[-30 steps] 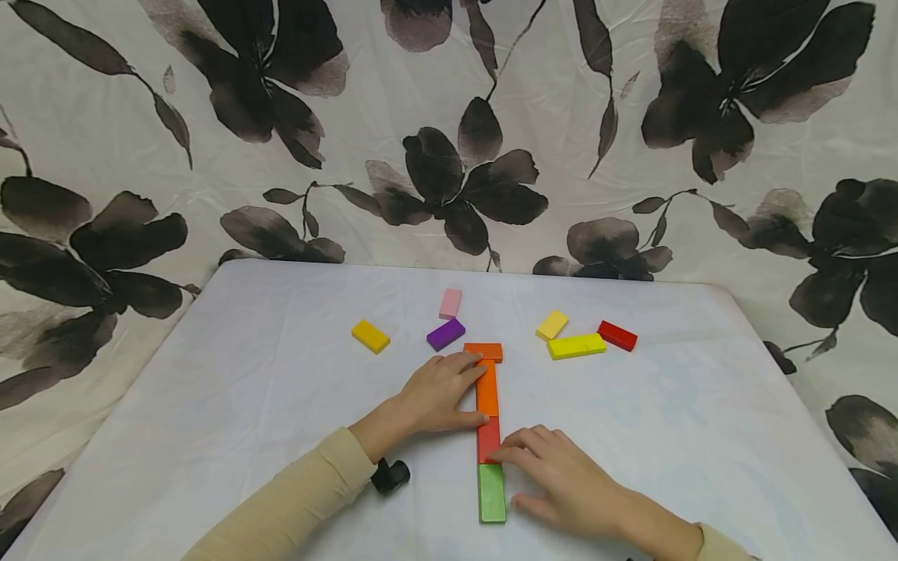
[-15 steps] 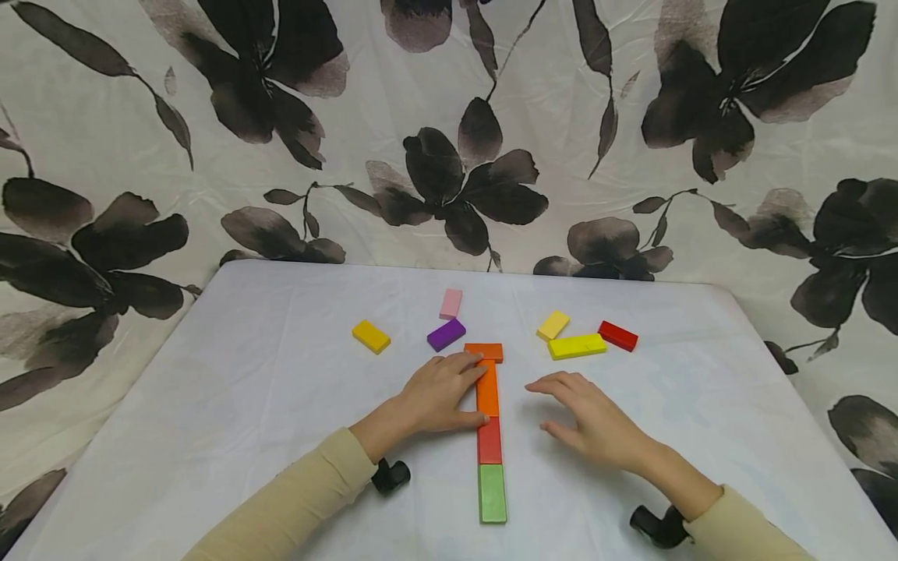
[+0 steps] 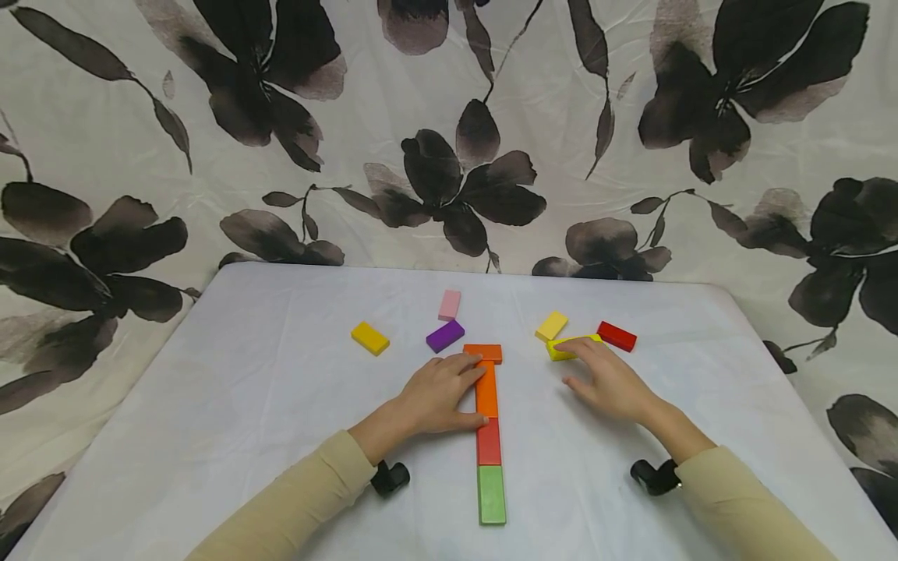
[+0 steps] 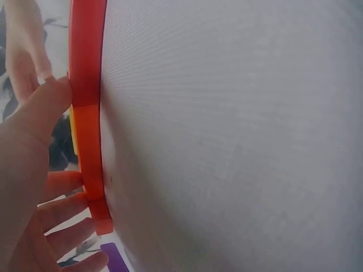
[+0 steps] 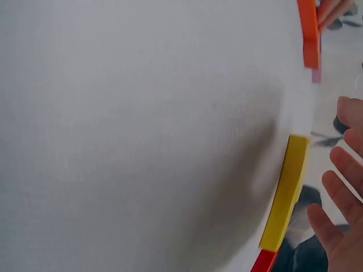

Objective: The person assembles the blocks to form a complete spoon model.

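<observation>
Down the middle of the table runs a line of flat blocks: a green block (image 3: 492, 496) nearest, then a red block (image 3: 489, 444), a long orange block (image 3: 487, 401) and a short orange block (image 3: 493, 353) set crosswise at the far end. My left hand (image 3: 431, 397) rests on this line, its thumb where red meets orange and its fingertips touching the orange blocks. My right hand (image 3: 617, 386) hovers with fingers extended above a bright yellow block (image 5: 286, 192), partly covering it in the head view; the right wrist view shows the fingers apart from it.
Close to the bright yellow block lie a pale yellow block (image 3: 551, 325) and a dark red block (image 3: 617, 336). Farther left are purple (image 3: 445, 336), pink (image 3: 450, 305) and golden yellow blocks (image 3: 369, 338). A floral cloth (image 3: 337, 156) hangs behind the white table (image 3: 281, 358).
My right hand has left the red block of the line and moved right and away from me, to above the bright yellow block. The left hand has stayed in place.
</observation>
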The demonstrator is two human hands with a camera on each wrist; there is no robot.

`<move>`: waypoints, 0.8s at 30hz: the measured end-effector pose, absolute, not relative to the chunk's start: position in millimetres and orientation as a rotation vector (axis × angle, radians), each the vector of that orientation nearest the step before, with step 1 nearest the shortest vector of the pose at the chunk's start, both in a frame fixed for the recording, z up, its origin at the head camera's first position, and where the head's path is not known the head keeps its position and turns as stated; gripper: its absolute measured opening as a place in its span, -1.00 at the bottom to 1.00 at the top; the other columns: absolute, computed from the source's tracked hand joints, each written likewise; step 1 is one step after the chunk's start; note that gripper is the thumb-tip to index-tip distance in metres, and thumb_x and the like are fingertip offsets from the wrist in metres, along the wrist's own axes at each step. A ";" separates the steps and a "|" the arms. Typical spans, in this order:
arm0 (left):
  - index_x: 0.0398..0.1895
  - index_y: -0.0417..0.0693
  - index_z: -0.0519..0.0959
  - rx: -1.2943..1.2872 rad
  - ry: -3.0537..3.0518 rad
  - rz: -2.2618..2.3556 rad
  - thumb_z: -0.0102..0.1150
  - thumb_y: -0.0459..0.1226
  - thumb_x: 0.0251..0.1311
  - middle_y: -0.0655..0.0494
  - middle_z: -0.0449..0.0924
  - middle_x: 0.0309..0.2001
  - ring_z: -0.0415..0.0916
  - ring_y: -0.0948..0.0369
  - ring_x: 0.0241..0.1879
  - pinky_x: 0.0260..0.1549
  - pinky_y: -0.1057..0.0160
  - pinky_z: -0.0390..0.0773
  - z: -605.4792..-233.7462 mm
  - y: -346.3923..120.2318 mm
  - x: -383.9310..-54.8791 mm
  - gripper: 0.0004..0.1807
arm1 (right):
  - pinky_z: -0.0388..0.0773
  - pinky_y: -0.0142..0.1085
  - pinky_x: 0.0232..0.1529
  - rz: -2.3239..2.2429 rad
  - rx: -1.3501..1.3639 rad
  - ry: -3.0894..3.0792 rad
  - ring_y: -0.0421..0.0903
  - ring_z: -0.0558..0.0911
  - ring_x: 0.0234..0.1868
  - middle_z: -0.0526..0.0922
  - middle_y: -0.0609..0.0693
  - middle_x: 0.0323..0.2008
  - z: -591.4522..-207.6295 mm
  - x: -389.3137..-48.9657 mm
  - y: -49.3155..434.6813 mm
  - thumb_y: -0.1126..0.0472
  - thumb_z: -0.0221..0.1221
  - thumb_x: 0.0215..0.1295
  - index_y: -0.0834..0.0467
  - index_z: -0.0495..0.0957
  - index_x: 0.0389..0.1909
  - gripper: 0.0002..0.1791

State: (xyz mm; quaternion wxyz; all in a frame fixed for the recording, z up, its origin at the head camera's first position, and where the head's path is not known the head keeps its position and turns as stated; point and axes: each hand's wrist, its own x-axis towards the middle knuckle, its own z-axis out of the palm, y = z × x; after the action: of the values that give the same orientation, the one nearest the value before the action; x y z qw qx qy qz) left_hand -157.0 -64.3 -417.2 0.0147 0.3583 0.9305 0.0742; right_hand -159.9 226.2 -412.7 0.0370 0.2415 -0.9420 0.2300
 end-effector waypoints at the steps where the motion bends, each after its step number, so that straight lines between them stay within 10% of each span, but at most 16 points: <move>1: 0.22 -0.11 0.39 1.118 2.898 0.235 0.16 0.18 -0.01 -0.02 0.31 0.25 0.23 0.08 0.26 0.19 0.03 0.29 -417.5 -64.2 -157.2 -0.21 | 0.43 -0.03 0.09 0.709 0.728 -2.891 0.02 0.45 0.08 0.50 0.06 0.04 -413.9 -162.7 228.5 0.24 0.26 0.09 0.18 0.43 0.10 -0.50; 24: 0.25 -0.05 0.37 1.094 2.893 0.213 0.10 0.22 0.01 0.03 0.28 0.28 0.20 0.12 0.28 0.20 0.06 0.27 -419.3 -64.2 -157.4 -0.21 | 0.33 0.02 0.15 0.856 0.460 -2.957 0.14 0.42 0.10 0.44 0.23 0.07 -430.5 -200.0 253.6 0.30 0.17 0.18 0.28 0.41 0.12 -0.55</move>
State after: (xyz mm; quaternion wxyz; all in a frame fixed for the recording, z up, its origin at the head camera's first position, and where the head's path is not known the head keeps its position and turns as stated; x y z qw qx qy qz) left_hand -157.4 -64.2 -419.3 0.0209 0.3527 0.9330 0.0686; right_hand -200.0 253.6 -430.5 0.0145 0.1478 -0.9499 0.2751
